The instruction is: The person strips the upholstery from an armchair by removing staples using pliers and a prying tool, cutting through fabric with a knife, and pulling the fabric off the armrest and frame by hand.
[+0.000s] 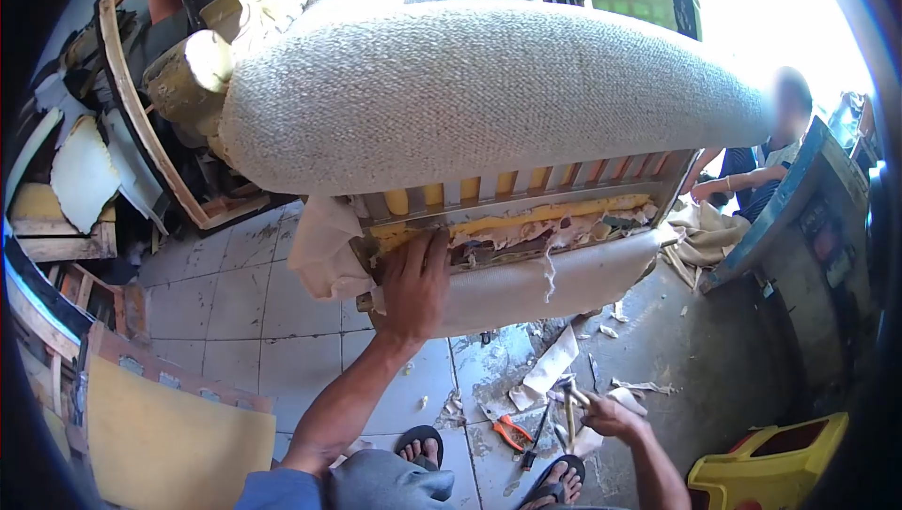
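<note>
Scuffed floor tiles (pixel 301 322) lie beneath the part-stripped sofa (pixel 489 87) before me. My left grip (pixel 416 277) curls over its torn edge, pinching or not I can't tell; my right grip (pixel 615 414) wraps a hammer-like tool (pixel 568 407). Slipping could scrape me on ragged yellow foam (pixel 554 212) and wood. Nubbly grey fabric bulges above.

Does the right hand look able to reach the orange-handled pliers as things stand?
Probably yes: the pliers lie uncovered on the floor, though the right hand, apparently holding a hammer, may need freeing.

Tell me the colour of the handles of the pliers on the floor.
The handles are orange; the head view shows them.
</note>
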A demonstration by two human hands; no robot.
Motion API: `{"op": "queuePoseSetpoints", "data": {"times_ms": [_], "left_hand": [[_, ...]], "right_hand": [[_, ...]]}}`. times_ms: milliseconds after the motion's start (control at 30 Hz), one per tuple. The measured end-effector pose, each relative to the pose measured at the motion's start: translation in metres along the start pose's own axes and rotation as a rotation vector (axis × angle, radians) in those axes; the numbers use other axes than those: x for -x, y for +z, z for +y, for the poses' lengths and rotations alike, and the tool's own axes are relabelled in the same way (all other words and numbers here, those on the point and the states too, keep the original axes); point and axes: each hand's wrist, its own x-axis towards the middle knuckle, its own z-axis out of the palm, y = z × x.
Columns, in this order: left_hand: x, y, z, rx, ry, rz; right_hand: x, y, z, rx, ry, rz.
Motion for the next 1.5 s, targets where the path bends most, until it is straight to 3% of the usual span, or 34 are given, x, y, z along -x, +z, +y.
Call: {"op": "queuePoseSetpoints", "data": {"times_ms": [67, 133, 167, 200, 267, 300, 367, 433, 500, 567, 600, 700, 800, 967, 1133, 1200, 1267, 1333, 1400, 1467, 1500], "left_hand": [[0.004, 0.007, -0.008, 0.01, 0.019, -0.01], [0.007, 0.01, -0.013, 0.004, 0.067, -0.014], [0.008, 0.012, -0.015, 0.015, 0.118, 0.012], [0.007, 0.014, -0.019, 0.013, 0.124, 0.013], [0.008, 0.012, -0.027, 0.149, 0.179, -0.076], [0.002, 0.015, -0.028, 0.15, 0.181, -0.075], [-0.005, 0.013, -0.023, 0.14, 0.05, -0.272], [-0.006, 0.01, -0.014, 0.085, 0.024, -0.301], [0.002, 0.006, -0.008, 0.035, 0.009, -0.342], [0.015, 0.014, -0.001, 0.02, 0.114, -0.102], [0.011, 0.017, 0.004, 0.04, 0.131, -0.105], [0.001, 0.014, 0.018, 0.161, 0.162, -0.222], [-0.008, 0.023, 0.023, -0.023, 0.191, -0.255], [-0.017, 0.038, 0.034, 0.005, -0.045, -0.426], [-0.003, 0.034, 0.032, 0.034, 0.09, -0.22], [0.001, 0.038, 0.034, 0.013, 0.172, -0.138], [0.003, 0.045, 0.042, 0.125, 0.193, -0.091], [-0.01, 0.052, 0.055, 0.178, 0.195, -0.158], [-0.026, 0.07, 0.066, 0.228, 0.252, -0.109], [-0.033, 0.087, 0.075, 0.22, 0.161, -0.169], [-0.03, 0.093, 0.082, 0.249, 0.159, -0.219]], "right_hand": [[0.002, 0.027, 0.022, -0.544, 0.08, 0.215], [0.005, 0.019, 0.024, -0.391, 0.383, 0.306], [-0.001, 0.027, 0.042, -0.186, 0.32, 0.431], [-0.006, 0.026, 0.057, -0.028, 0.505, 0.374], [0.006, -0.027, 0.012, 0.062, 0.416, 0.207], [-0.016, -0.013, 0.058, 0.149, 0.223, 0.427], [-0.012, -0.06, -0.018, 0.161, -0.085, 0.603], [-0.004, -0.1, -0.122, 0.154, -0.439, 0.733], [-0.022, -0.115, -0.178, 0.256, -0.702, 0.801], [-0.047, -0.127, -0.217, 0.398, -0.936, 0.869], [-0.06, -0.131, -0.227, 0.463, -1.051, 0.886], [-0.09, -0.126, -0.244, 0.431, -0.924, 0.924], [-0.104, -0.118, -0.241, 0.449, -0.848, 0.963], [-0.109, -0.124, -0.257, 0.302, -0.731, 0.902], [-0.1, -0.121, -0.244, 0.307, -0.873, 0.994], [-0.087, -0.118, -0.229, 0.166, -0.916, 1.134], [-0.063, -0.121, -0.211, 0.027, -0.695, 1.292], [-0.048, -0.115, -0.182, -0.048, -0.636, 1.209], [-0.039, -0.092, -0.145, -0.041, -0.385, 0.964], [-0.059, -0.035, -0.089, 0.003, 0.098, 0.612], [-0.068, 0.006, -0.061, 0.043, 0.234, 0.465]]}}
